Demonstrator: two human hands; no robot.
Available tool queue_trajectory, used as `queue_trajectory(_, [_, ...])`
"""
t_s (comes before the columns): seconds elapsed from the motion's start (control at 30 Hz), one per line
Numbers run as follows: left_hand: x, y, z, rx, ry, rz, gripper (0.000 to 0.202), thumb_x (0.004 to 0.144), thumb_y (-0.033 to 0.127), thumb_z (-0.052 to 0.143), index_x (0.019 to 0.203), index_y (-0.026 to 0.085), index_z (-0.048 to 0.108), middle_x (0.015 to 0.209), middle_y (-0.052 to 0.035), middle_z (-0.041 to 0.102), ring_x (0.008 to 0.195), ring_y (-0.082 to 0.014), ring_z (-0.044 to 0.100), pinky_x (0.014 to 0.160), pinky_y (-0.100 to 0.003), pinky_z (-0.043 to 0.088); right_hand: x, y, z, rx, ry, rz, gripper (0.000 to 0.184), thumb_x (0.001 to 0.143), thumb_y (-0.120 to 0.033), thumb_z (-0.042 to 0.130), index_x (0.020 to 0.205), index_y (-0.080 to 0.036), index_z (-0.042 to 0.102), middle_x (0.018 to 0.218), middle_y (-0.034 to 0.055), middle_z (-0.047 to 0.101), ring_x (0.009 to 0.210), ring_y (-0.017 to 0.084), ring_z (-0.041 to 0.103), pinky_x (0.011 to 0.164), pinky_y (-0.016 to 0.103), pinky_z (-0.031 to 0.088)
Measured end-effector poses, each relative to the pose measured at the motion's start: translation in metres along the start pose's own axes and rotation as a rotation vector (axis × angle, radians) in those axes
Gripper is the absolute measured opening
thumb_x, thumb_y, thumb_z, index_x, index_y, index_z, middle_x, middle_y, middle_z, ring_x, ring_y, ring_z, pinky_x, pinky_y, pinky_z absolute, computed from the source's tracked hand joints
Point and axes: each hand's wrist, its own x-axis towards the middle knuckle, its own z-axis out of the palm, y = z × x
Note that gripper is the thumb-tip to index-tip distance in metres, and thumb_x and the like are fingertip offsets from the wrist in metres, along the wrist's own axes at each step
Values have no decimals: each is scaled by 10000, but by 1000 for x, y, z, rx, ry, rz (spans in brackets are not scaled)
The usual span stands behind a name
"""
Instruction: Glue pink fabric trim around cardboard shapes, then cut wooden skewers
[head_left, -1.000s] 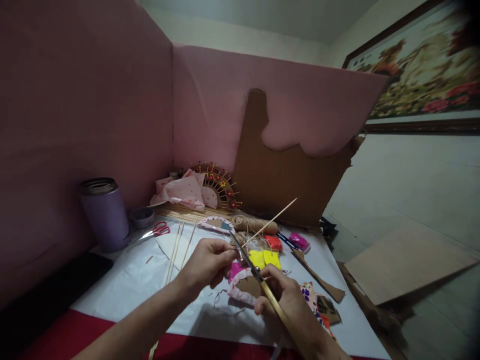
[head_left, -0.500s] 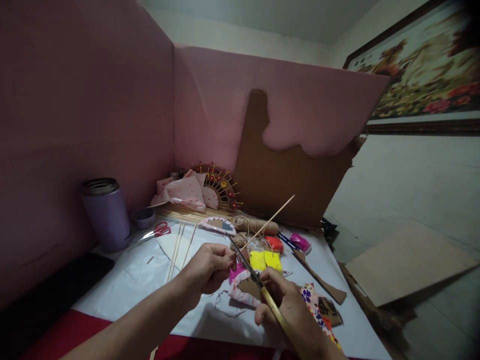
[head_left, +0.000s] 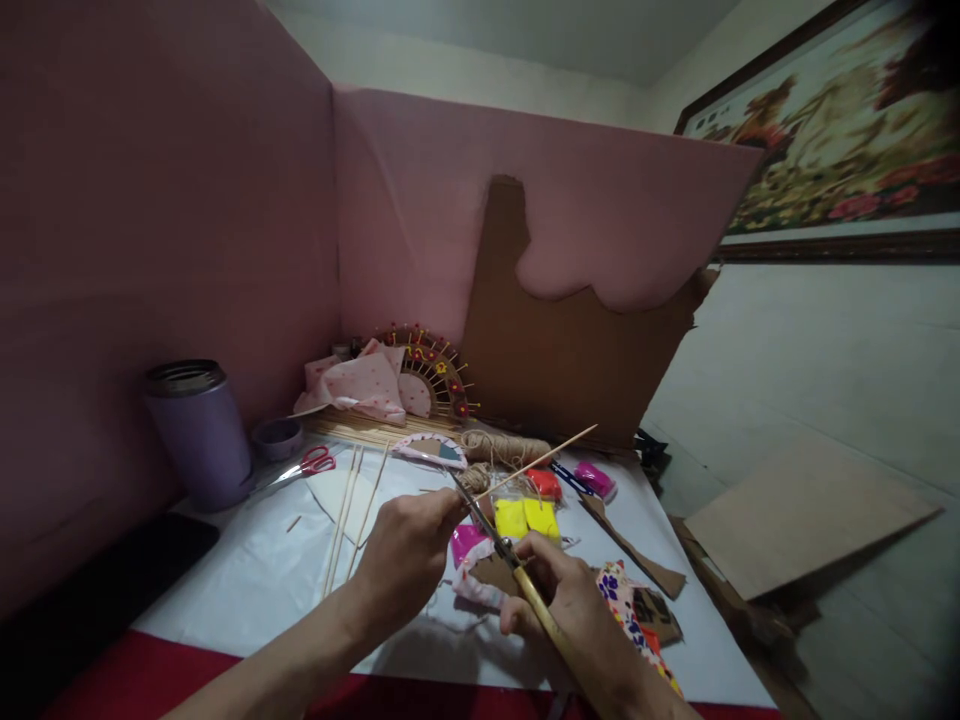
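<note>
My left hand [head_left: 416, 545] pinches the near end of a thin wooden stick [head_left: 540, 461], which slants up to the right over the table. Yellow-handled scissors [head_left: 517, 568] are gripped in my right hand [head_left: 566, 610]. Their blades cross the stick close to my left fingertips; whether they bite into it I cannot tell. Beneath the hands lie a fabric-edged cardboard piece [head_left: 484, 578], yellow packets [head_left: 527, 518] and a magenta packet [head_left: 466, 541]. Several more sticks [head_left: 346, 515] rest on the sheet left of my left hand.
A purple tumbler [head_left: 201, 435], a tape roll [head_left: 277, 438] and red-handled scissors [head_left: 316, 461] stand or lie at left. Behind are a decorated cardboard fan [head_left: 442, 370], pink dotted cloth [head_left: 360, 385] and twine [head_left: 506, 447]. A cut cardboard sheet [head_left: 570, 370] leans at the back.
The stick has tilted lower at its far end, and my left hand has rolled over slightly. The whole view has shifted a little.
</note>
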Motion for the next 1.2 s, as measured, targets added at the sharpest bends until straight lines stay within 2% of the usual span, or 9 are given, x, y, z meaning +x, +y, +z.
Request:
queue_trajectory(0.3, [15, 2, -11, -162, -306, -330, 147, 586, 257, 566, 532, 212, 436, 353, 118, 258, 300, -40, 101, 285, -189, 138, -7, -4, 1, 8, 24, -71, 333, 539, -129, 768, 720, -206, 500, 517, -112, 348, 502, 81, 307, 459, 190, 246])
queue_trajectory(0.47, [11, -1, -2, -127, -165, -202, 198, 717, 344, 558, 612, 180, 521, 417, 58, 414, 340, -62, 240, 341, -190, 187, -3, -4, -3, -38, 54, -24, 300, 567, -140, 747, 704, -203, 487, 485, -115, 371, 489, 85, 332, 471, 196, 260])
queue_trajectory(0.53, [6, 0, 2, -98, -69, -93, 181, 720, 305, 603, 611, 169, 557, 511, 34, 472, 457, -74, 330, 429, -186, 255, -2, -3, -4, -69, 85, -19, 302, 552, -143, 752, 702, -202, 496, 504, -107, 410, 510, 93, 363, 483, 198, 279])
queue_trajectory(0.63, [1, 3, 3, -77, -11, -8, 183, 696, 242, 644, 554, 164, 559, 560, 36, 455, 561, -86, 322, 512, -186, 270, -2, -3, -3, -67, 76, -17, 292, 562, -153, 750, 719, -206, 509, 526, -96, 484, 527, 102, 408, 503, 202, 307])
queue_trajectory(0.77, [4, 7, -1, -116, -86, -82, 185, 671, 222, 608, 513, 163, 532, 445, 68, 339, 455, -66, 252, 428, -195, 195, -4, -5, -2, -3, 8, -26, 293, 583, -163, 755, 734, -213, 509, 503, -102, 521, 486, 96, 412, 485, 201, 304])
queue_trajectory(0.9, [11, 4, -7, -201, -231, -261, 184, 606, 242, 578, 502, 200, 432, 364, 100, 292, 321, -35, 141, 331, -186, 104, -6, -8, -5, -34, 19, -76, 364, 534, -230, 815, 734, -214, 510, 494, -114, 401, 476, 88, 347, 455, 204, 265])
queue_trajectory(1.0, [14, -2, -10, -228, -305, -335, 205, 571, 260, 582, 509, 220, 391, 351, 99, 315, 284, -31, 123, 288, -189, 125, -6, -8, -6, -36, 7, -93, 393, 516, -274, 833, 737, -212, 514, 511, -112, 366, 491, 86, 319, 458, 202, 262])
queue_trajectory(1.1, [14, -6, -7, -199, -273, -314, 196, 620, 317, 585, 544, 209, 441, 350, 87, 343, 279, -43, 149, 287, -194, 135, -5, -5, -6, -65, 33, -72, 379, 520, -290, 830, 723, -205, 520, 513, -106, 391, 497, 90, 328, 464, 203, 272])
queue_trajectory(1.2, [11, -6, 0, -140, -125, -184, 200, 707, 356, 589, 624, 182, 536, 445, 50, 439, 346, -65, 280, 344, -192, 190, -2, -1, -6, -122, 84, -41, 341, 545, -308, 811, 712, -202, 533, 520, -92, 443, 506, 100, 361, 478, 210, 288])
